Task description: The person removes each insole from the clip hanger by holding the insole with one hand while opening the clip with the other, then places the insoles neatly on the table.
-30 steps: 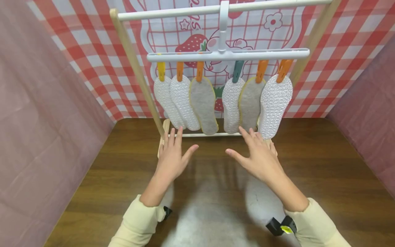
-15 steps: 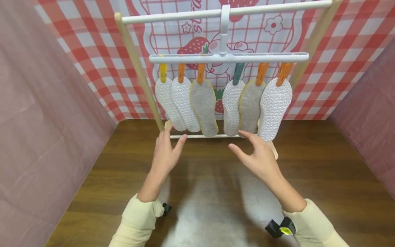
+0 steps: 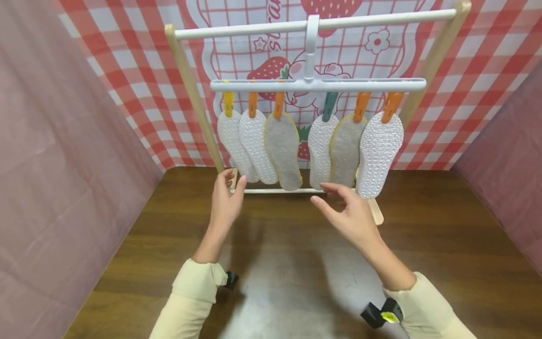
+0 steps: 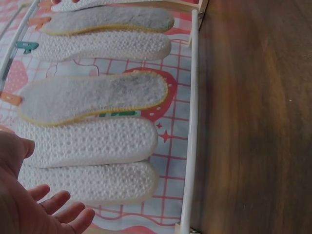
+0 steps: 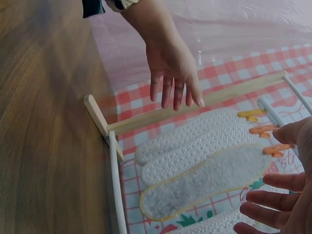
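Several insoles hang by clothespins from a white hanger [image 3: 271, 86]. On the left side are two white textured insoles [image 3: 233, 141] and a grey insole [image 3: 282, 150] with yellow edging. A white insole [image 3: 319, 150], a second grey insole [image 3: 344, 153] and another white insole [image 3: 379, 150] hang on the right. My left hand [image 3: 226, 200], fingers loosely bent and holding nothing, is near the toe ends of the left insoles. My right hand [image 3: 351, 214] has its thumb and fingers apart, just below the right insoles; it grips nothing.
The hanger hooks over the top bar [image 3: 372, 20] of a wooden rack [image 3: 192, 89], whose lower bar [image 3: 275, 191] runs behind the insoles. A red checked cloth [image 3: 139, 94] stands behind it, pink cloth [image 3: 72, 155] at the sides. Brown wooden tabletop [image 3: 169, 245] lies in front.
My left hand has shifted slightly left and its fingers have bent from straight. My right fingers have bent too and drawn together. The rack appears a little lower in the head view.
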Demonstrator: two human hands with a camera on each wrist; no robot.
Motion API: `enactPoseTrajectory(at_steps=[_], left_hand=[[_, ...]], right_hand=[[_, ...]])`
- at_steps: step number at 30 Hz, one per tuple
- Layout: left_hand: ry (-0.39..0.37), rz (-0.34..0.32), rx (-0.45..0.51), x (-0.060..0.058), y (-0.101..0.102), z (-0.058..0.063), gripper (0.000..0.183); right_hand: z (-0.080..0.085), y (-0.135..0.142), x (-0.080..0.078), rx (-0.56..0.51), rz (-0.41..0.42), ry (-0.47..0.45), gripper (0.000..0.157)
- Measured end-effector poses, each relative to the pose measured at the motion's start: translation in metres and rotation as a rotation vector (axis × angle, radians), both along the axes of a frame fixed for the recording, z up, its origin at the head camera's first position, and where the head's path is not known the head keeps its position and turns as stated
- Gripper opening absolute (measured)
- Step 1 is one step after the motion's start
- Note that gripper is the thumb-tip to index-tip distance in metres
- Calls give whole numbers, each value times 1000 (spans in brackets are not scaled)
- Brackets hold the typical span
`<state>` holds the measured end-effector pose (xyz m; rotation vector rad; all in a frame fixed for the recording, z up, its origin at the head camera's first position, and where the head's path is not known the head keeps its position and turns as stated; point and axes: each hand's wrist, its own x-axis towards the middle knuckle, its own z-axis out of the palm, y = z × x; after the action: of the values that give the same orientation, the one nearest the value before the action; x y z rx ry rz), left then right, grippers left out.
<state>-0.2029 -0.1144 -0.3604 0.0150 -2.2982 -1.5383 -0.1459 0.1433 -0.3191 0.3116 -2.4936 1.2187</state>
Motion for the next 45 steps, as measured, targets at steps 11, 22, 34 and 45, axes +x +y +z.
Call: enactPoseTrajectory(at_steps=[11,22,34,45], left_hand=[[-25,10,192,-21,0,-2,53],[-55,10,268,-44,-4,-1,54],[-61,-37,293,-59,-7,5,65],[7,-80,358,-74,-4,8,61]], right_hand=[[7,-3,-5,-25,27,-61,41],[9,-6,-2,-34,60,-38,38],[14,-4,6,6,50,5,32],[19,-4,8,12,61,13,30]])
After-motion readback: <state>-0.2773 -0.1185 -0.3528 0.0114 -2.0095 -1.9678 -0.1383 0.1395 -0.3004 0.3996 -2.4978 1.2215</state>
